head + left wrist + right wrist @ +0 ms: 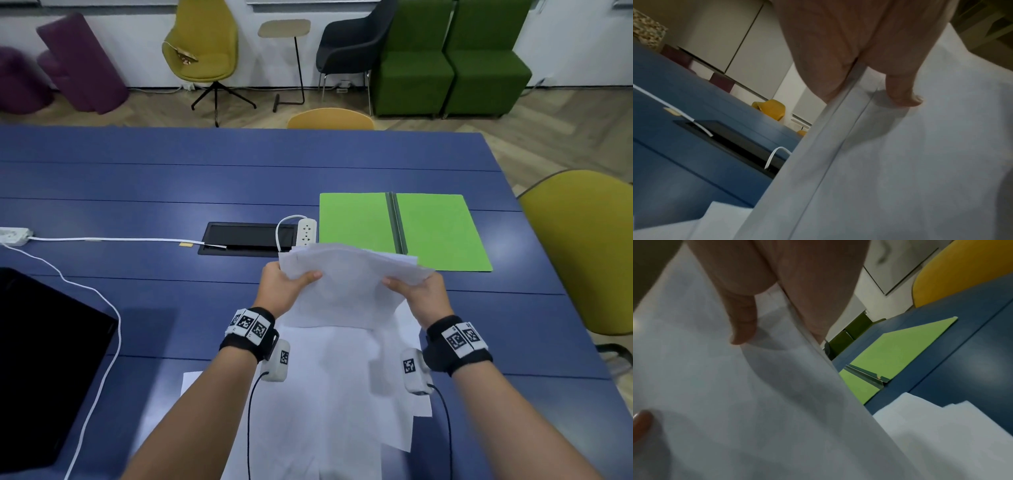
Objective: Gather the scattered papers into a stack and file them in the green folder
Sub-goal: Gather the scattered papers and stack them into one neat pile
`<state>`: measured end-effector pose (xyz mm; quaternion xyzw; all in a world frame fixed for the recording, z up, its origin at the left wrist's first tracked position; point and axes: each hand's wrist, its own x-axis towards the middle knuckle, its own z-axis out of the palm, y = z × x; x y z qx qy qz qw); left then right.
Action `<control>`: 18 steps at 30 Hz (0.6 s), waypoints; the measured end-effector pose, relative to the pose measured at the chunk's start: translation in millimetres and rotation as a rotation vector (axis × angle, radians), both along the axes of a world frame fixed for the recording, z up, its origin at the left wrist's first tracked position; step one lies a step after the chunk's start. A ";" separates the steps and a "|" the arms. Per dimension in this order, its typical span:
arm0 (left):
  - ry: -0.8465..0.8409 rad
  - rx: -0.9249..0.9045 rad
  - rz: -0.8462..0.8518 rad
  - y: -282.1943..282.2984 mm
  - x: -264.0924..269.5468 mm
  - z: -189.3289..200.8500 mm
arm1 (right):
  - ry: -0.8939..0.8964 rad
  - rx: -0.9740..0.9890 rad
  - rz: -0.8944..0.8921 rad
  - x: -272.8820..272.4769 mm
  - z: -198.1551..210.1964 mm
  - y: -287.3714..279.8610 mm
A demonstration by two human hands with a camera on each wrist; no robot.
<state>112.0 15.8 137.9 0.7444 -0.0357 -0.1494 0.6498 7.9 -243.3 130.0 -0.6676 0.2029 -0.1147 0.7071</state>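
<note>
Loose sheets (318, 411) lie nearest, overlapping on the blue table (137, 178) under both forearms, so the gathering is not finished. Going left to right: a dark slab (41, 359) sits at the table's near left corner with a white cable (102, 308) looping beside it, then a black hatch (246, 238) and a white power strip (306, 231) lie mid-table.

Next comes the left hand (286, 287), fingers curled under the left edge of a bunch of papers (349, 274) with the thumb (904, 91) pressed on top. The bunch is held in the air above the loose sheets. The right hand (419, 294) pinches the right edge the same way, thumb on top, fingers hidden beneath. The top edges fan out unevenly.

To do this step well, I would loosen both grips slightly, stand the bunch on its lower edge and tap it on the table until the edges line up, then sweep in the sheets below before filing.

Beyond and right of the hands, the green folder (442, 233) lies open and flat, its near edge partly hidden by the raised papers. Open table lies around the folder, but the power strip sits just beside its left edge and the table's right edge is near, with a yellow chair (582, 246) past it.
</note>
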 end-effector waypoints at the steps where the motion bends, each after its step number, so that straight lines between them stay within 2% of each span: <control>1: -0.007 -0.014 0.007 -0.9 0.4 2.9 | -0.019 0.002 -0.020 1.1 2.5 -0.5; 4: -0.006 -0.066 0.016 0.3 1.2 6.7 | -0.048 0.007 -0.066 3.9 3.5 -2.6; 9: 0.025 0.037 0.003 3.5 -4.8 -4.4 | 0.055 -0.045 -0.016 2.4 -8.4 3.5; 15: -0.031 -0.048 0.024 6.2 -1.2 14.3 | -0.035 -0.044 -0.038 5.4 10.8 3.3; 18: -0.009 -0.034 -0.012 10.9 -4.0 6.3 | 0.065 -0.117 0.009 2.3 3.9 1.6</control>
